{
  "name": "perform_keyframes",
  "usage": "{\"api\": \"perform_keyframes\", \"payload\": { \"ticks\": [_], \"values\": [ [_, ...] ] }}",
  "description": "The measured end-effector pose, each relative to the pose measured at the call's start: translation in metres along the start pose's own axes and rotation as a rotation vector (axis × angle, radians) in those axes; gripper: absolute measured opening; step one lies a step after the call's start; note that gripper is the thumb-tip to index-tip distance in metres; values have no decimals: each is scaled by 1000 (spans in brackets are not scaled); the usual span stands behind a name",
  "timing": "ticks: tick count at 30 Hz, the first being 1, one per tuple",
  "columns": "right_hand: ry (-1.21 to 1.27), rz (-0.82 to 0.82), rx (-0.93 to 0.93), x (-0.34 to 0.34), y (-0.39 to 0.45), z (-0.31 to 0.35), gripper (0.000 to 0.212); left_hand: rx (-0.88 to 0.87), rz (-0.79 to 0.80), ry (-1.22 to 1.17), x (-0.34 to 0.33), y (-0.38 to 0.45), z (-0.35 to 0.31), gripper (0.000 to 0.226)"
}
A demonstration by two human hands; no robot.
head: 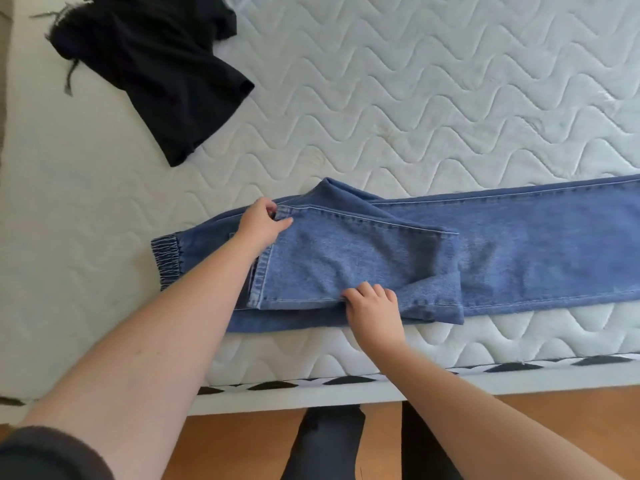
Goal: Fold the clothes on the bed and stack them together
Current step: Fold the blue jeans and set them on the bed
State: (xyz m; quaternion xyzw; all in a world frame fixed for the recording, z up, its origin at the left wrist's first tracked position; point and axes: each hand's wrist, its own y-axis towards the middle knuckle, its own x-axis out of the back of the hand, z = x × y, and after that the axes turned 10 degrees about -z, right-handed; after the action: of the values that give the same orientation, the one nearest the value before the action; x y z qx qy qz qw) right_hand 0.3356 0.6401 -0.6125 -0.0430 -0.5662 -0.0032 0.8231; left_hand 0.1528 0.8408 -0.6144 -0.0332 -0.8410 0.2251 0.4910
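Floor: brown wooden boards are being seen at the bottom edge of the view, with dark-clothed legs standing on them just beside the bed.
Sleeve: a dark cuff is being shown on the left arm, at the lower left corner.
Mattress: a white quilted surface with wavy stitching is being used as the bed top; a black-and-white patterned band is running along its near edge.
Right hand: its fingers are being curled over the near edge of the folded-over leg end, and the denim is being pinched there.
Jeans: the blue pair is being laid along the near edge of the mattress, with the elastic waistband at the left and the legs reaching out of view at the right; the hemmed leg end is being doubled back over the seat part.
Left hand: the far corner of the doubled-back hem is being gripped between thumb and curled fingers.
Black garment: it is being left crumpled and unfolded at the far left of the mattress, well apart from the jeans.
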Motion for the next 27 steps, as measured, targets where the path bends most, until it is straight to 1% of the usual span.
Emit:
{"api": "perform_keyframes", "payload": {
  "ticks": [2,4,6,7,8,10,13,15,17,19,21,24,25,27],
  "values": [
    [86,-63,-96,8,-1,0,16,-19,42,-68,8,-15,-8,40],
    [175,-80,-225,21,-3,-6,16,-38,124,-181,20,-39,-15,50],
    [227,-99,-354,36,-9,-17,20,-73,250,-335,32,-67,-23,60],
    [234,-119,-398,43,-13,-23,23,-84,316,-409,37,-81,-27,58],
    [232,-138,-425,51,-18,-27,26,-75,377,-478,40,-95,-34,50],
    [222,-155,-435,63,-31,-30,33,-6,459,-606,47,-124,-52,37],
    [289,-172,-369,77,-58,-24,46,86,541,-836,53,-163,-80,29],
    [395,-143,-360,87,-74,-15,61,126,662,-1039,57,-183,-96,35],
    [523,-97,-358,98,-87,-3,77,159,789,-1206,63,-198,-109,48],
    [715,-91,-391,113,-93,12,88,123,843,-1202,66,-209,-121,60],
    [893,-113,-471,131,-97,25,95,24,843,-1087,66,-219,-133,63],
    [1011,-166,-563,152,-100,37,109,-193,792,-875,69,-228,-150,54],
    [1023,-183,-591,159,-101,38,115,-242,765,-827,71,-230,-155,51],
    [1025,-223,-635,174,-103,40,117,-278,716,-789,75,-233,-168,45]
  ]
}}
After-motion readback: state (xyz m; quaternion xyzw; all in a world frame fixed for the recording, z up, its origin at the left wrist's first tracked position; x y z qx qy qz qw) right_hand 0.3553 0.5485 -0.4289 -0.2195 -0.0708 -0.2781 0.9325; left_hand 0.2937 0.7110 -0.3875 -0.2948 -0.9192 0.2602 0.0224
